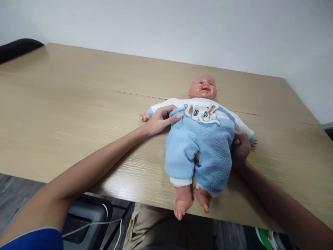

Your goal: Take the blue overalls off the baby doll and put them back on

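A baby doll [200,149] lies on its back on the table, its head away from me and its feet at the near edge. It wears a fuzzy light blue and white outfit with an animal face on the chest. My left hand [162,119] grips the doll's side under its arm, thumb on the front and the other fingers partly hidden. On the opposite side, my right hand [240,146] is closed against the doll's waist, fingertips hidden behind the blue cloth.
The light wood table [91,104] has thin seams and meets a white wall [166,31]. A black chair back [20,47] stands at the far left. Below the near edge are a dark case-like object [85,222] and a white cable [91,225].
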Tool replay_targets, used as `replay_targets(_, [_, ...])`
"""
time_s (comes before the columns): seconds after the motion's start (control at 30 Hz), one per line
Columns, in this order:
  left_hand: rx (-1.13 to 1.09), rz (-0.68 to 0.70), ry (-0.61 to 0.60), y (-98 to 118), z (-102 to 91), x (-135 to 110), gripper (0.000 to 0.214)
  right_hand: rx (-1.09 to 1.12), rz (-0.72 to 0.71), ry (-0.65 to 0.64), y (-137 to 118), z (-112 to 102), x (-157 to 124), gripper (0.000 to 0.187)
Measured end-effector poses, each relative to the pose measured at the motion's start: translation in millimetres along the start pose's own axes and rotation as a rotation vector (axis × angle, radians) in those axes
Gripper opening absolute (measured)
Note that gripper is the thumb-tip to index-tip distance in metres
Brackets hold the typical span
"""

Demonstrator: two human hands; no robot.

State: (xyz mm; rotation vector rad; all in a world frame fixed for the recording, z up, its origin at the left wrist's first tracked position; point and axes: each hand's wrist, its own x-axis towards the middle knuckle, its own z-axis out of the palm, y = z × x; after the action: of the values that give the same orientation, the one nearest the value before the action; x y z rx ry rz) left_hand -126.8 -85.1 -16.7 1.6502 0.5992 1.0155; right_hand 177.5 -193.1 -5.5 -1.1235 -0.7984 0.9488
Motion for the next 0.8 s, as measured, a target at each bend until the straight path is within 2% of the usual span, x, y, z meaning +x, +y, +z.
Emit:
replay_targets(0.1, [0.081,0.040,-0.015,3.6,6.0,2.1,0.056,0.021,-0.098,0.054,-2.9,6.2,3.4,0.024])
replay_targets(0.2, [0.078,0.065,0.028,3.0,12.2,6.5,0.058,-0.079,-0.149,0.024,-8.3,5.5,5.8,0.021])
replay_targets(0.33, [0.124,0.039,0.081,-1.4,17.2,13.1,0.067,-0.280,-0.100,-0.032,-13.5,1.1,9.0,0.027])
replay_targets(0.5, [0.209,0.025,0.150,-8.0,19.1,17.0,0.072,-0.303,-0.027,-0.107,-8.0,-1.2,20.3,0.041])
replay_targets(0.6, [0.161,-0.005,0.178,-10.6,19.0,19.8,0.074,-0.303,-0.020,-0.131,-5.7,-4.7,30.5,0.040])
replay_targets(0.8, [-0.033,-0.086,0.144,-13.9,16.6,22.9,0.068,-0.407,0.017,-0.396,-27.6,-13.9,46.6,0.044])
